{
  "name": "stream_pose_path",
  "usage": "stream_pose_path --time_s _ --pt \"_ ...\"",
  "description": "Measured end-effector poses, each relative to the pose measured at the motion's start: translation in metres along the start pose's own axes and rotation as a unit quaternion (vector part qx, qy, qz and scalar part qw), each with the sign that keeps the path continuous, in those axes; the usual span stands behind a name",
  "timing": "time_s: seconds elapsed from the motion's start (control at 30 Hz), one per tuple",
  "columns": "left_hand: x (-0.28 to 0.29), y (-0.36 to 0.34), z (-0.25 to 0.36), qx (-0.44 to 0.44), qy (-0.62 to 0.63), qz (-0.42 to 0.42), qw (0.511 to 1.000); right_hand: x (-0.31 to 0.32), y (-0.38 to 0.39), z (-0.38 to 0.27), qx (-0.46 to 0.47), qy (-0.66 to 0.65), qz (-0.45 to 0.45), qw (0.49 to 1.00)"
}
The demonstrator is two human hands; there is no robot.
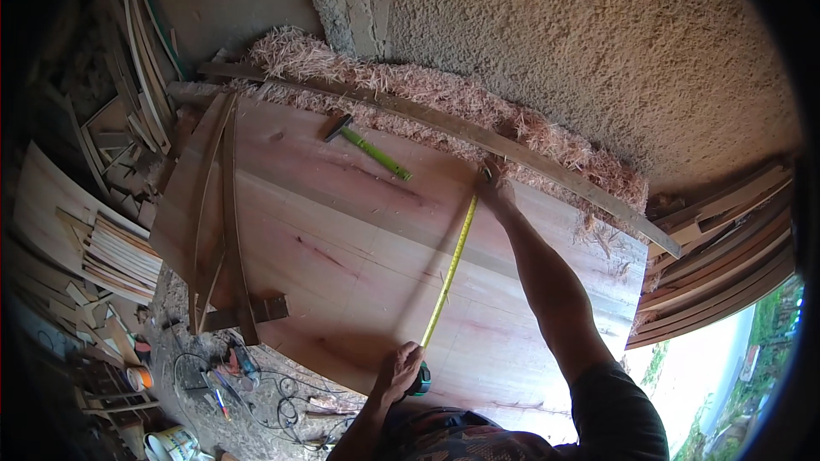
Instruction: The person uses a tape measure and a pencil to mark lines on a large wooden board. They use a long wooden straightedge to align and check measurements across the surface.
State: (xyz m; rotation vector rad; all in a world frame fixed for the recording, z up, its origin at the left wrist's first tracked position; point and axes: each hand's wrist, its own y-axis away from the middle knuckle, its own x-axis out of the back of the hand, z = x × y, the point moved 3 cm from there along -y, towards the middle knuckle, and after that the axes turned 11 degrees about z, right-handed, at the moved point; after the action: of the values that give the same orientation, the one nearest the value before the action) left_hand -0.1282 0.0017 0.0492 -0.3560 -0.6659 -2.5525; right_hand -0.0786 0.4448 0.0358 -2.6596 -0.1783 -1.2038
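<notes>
A wide wooden panel (342, 230) lies in front of me, pale with reddish streaks. At its near edge my left hand (397, 373) is closed around a dark, green-trimmed tape measure (419, 381). Its yellow blade (450, 271) runs out across the panel toward the far edge. There, my right hand (495, 186), arm stretched out, closes on the blade's end; the fingertips are partly hidden. A hammer (373, 154) with a bright green handle rests on the panel, left of my right hand.
A long plank (461, 125) and heaped wood shavings (410, 83) line the panel's far edge, by a rough wall (598, 43). Crossed wooden strips (229, 222) lie on its left end. Stacked boards (726, 256) stand right; tools and cords (243, 367) litter the floor at lower left.
</notes>
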Motion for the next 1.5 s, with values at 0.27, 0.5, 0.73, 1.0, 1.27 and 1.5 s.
stream_pose_path --time_s 0.27,0.5,0.73,1.0,1.27,1.5 --pt "0.002 -0.05 -0.002 -0.027 0.028 0.033 0.999 0.007 -0.003 -0.011 -0.112 -0.177 -0.101 0.973" --pt "0.014 -0.087 -0.002 0.013 0.041 0.025 0.999 0.004 -0.005 -0.003 -0.133 -0.222 -0.074 0.963" --pt "0.016 -0.089 -0.027 0.096 0.143 0.028 0.985 0.029 0.0 -0.036 -0.227 -0.248 -0.118 0.934" --pt "0.025 -0.085 -0.019 0.104 0.093 0.0 0.99 0.065 -0.006 -0.026 -0.26 -0.442 -0.034 0.858" --pt "0.027 -0.086 -0.027 0.108 0.079 0.014 0.991 0.02 -0.019 -0.034 -0.095 -0.462 -0.047 0.88" --pt "0.037 -0.088 -0.006 0.122 0.048 0.019 0.991 -0.006 -0.017 -0.02 -0.103 -0.397 -0.104 0.906"
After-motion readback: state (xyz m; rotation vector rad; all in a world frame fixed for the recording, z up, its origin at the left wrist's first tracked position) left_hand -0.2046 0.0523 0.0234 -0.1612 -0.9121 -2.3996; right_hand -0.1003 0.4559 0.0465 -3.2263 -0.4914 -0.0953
